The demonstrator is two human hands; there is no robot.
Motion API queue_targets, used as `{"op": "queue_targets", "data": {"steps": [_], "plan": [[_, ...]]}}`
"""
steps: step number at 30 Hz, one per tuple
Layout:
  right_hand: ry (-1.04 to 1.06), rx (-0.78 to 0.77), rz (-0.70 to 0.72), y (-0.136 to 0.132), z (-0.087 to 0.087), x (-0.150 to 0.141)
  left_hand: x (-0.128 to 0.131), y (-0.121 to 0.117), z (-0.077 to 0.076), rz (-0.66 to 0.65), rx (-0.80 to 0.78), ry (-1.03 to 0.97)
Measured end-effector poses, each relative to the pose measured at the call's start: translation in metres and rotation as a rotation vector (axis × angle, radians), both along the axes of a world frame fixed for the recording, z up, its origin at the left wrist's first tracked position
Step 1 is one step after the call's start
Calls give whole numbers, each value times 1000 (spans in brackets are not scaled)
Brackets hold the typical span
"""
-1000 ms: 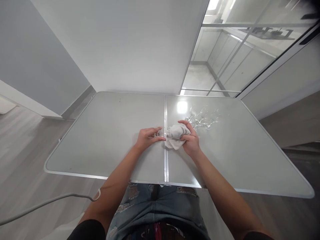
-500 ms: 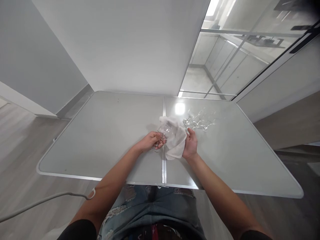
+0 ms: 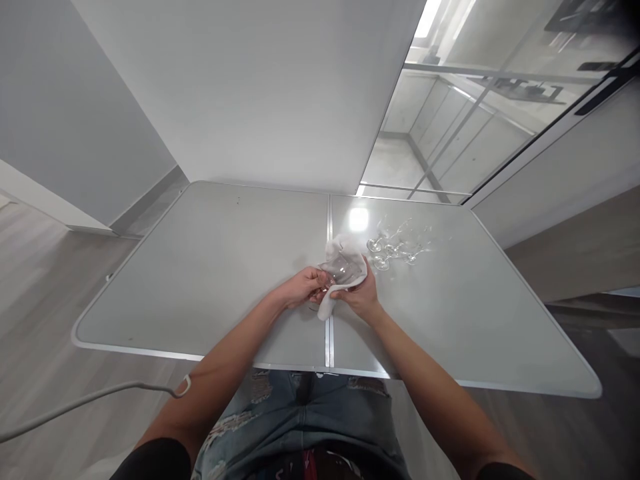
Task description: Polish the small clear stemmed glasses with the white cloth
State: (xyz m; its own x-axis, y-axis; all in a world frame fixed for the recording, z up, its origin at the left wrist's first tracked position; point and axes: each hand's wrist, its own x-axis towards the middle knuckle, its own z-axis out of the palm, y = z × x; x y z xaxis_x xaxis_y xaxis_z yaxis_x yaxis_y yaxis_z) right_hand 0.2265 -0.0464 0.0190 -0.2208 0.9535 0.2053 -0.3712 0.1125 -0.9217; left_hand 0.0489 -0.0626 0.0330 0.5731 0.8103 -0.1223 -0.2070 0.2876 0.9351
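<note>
Over the table's centre seam, a clear wine glass [image 3: 343,269] lies tilted with its bowl against a white cloth [image 3: 327,308]. My left hand [image 3: 309,285] is closed around the stem end of the glass, and part of the foot shows below its fingers. From the right, my right hand [image 3: 361,293] grips the cloth, with the thumb on the near fold and the fingers mostly hidden behind it. The cloth wraps round the far and right sides of the bowl. Just beyond the right hand, several clear stemmed glasses [image 3: 383,263] lie on their sides.
The pale grey folding table [image 3: 210,280] has a metal rim and a metal seam [image 3: 329,347] down its middle. A white wall [image 3: 250,93] rises behind it. Glass sliding doors [image 3: 450,127] stand at the back right. A grey cable [image 3: 90,405] reaches in from the left.
The cloth was bunched in my right hand, then opened out under the glass bowl, and is now folded around it. My left hand has kept hold of the glass while its grip shifted.
</note>
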Motion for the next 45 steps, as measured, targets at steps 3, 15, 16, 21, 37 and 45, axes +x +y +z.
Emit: {"op": "queue_targets", "data": {"steps": [3, 15, 16, 21, 37, 45], "plan": [[77, -74, -6, -3, 1, 0, 6, 0, -3, 61, 188, 80], [225, -370, 59, 13, 27, -18, 19, -1, -12, 552, 422, 467], [212, -362, 107, 16, 28, -14, 17, 0, -13, 553, 344, 379], [141, -235, 317, 26, 25, 6, 8, 6, -11, 485, 77, 68], [228, -120, 73, 6, 17, -32, 7, 3, -9, 164, -13, 3], [297, -416, 225, 19, 20, -25, 14, 2, -21, 562, 674, 733]]}}
